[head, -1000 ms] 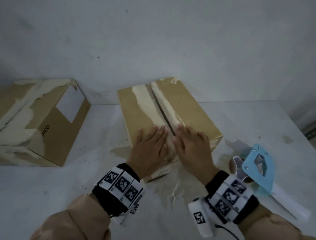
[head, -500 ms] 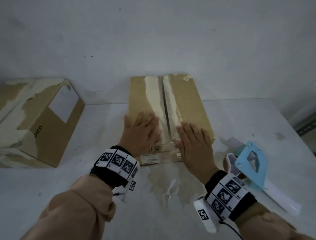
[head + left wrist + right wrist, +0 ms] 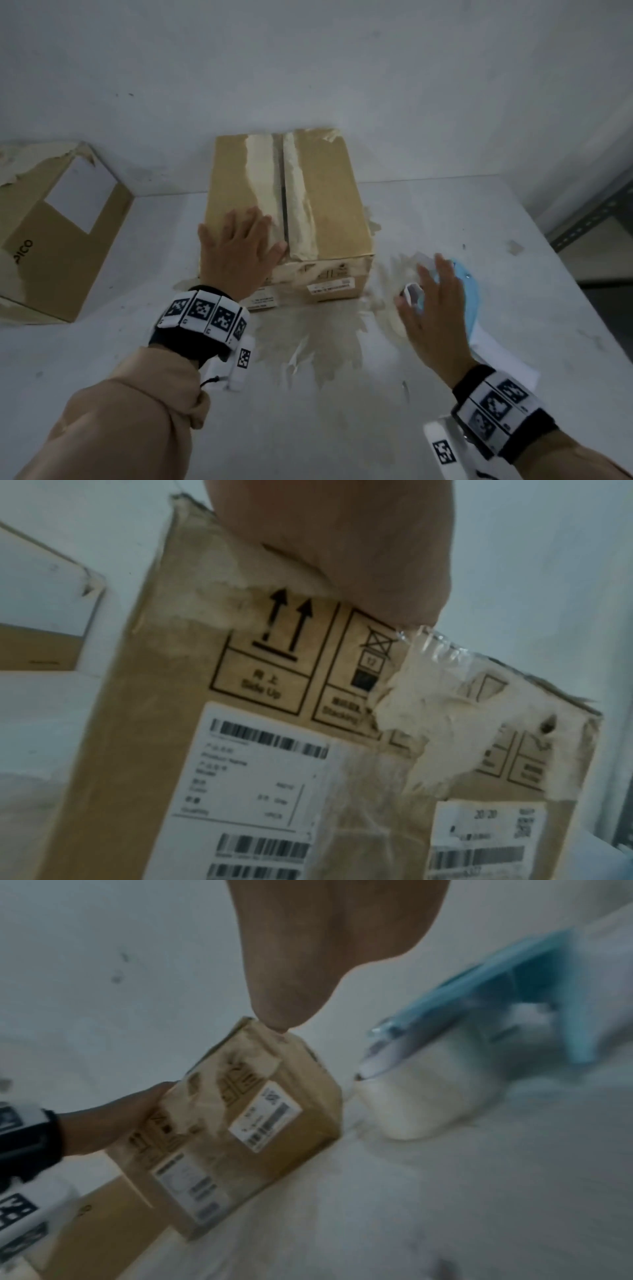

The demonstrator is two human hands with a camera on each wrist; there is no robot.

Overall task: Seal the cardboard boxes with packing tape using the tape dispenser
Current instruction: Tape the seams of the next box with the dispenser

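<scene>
A brown cardboard box stands in the middle of the white table, its two top flaps closed with a dark seam between torn pale strips. My left hand lies flat on the near left part of its top, fingers straight. My right hand hovers open over the blue tape dispenser, which lies to the right of the box with its white tape roll beside it. The box's labelled front face fills the left wrist view.
A second, torn cardboard box lies tilted at the far left. The white wall is right behind the boxes. A dried stain and paper scraps mark the table in front. A metal shelf frame stands beyond the right edge.
The box has been turned square and pushed back. My right hand has left the box top and moved right over the tape dispenser. My left hand stays on the box.
</scene>
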